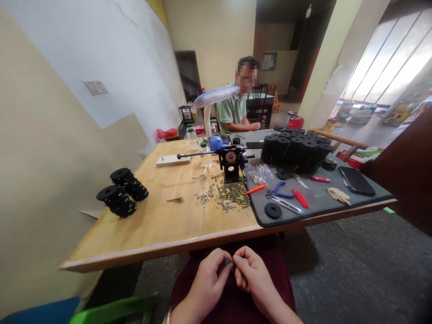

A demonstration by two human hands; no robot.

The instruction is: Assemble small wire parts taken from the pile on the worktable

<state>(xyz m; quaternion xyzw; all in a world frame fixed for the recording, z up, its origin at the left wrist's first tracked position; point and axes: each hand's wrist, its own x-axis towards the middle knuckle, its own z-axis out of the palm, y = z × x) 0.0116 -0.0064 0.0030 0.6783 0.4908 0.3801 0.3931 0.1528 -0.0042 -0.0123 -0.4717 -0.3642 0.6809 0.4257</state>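
My left hand [207, 279] and my right hand [251, 274] meet over my lap, below the front edge of the wooden table [158, 225]. Their fingertips pinch a small dark piece [228, 261] between them; what it is I cannot tell. Both hands are curled closed around it. On the table ahead stands a small black winding device [231, 164] with a long rod, and a scatter of small metal pieces [231, 195] lies in front of it.
Two black spools [122, 191] lie at the table's left. A grey mat [320, 202] carries stacked black spools [297, 150], scissors, red tools, a black disc and a phone. A desk lamp [214, 99] stands behind. Another person [238, 110] sits at the far side.
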